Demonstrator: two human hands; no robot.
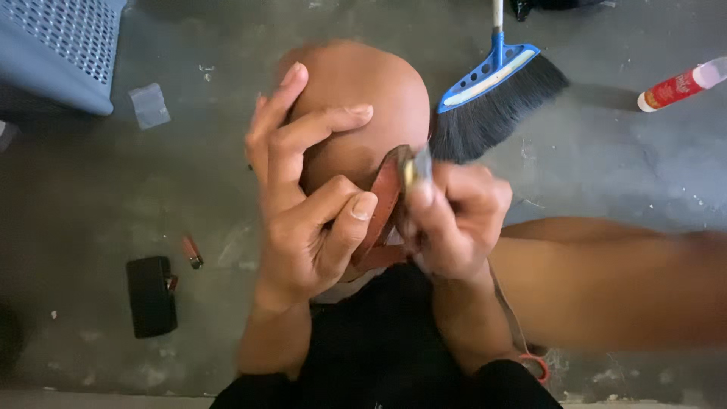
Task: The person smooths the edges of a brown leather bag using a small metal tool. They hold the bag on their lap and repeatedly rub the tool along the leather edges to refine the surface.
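Observation:
My left hand (pixel 303 204) pinches a reddish-brown leather strap (pixel 384 203) between thumb and fingers, held up over my bent knee (pixel 356 83). My right hand (pixel 454 220) grips the strap's upper end, where a small metal piece (pixel 415 170) shows at the fingertips. The strap's lower part disappears between both hands. Both hands are close together in the middle of the head view, above my dark clothing (pixel 379 341).
A blue broom with black bristles (pixel 488 95) lies on the grey concrete floor behind the knee. A red-and-white bottle (pixel 678 85) lies top right, a blue-grey basket (pixel 57 49) top left, a black box (pixel 150 295) and a small red lighter (pixel 191 250) at the left.

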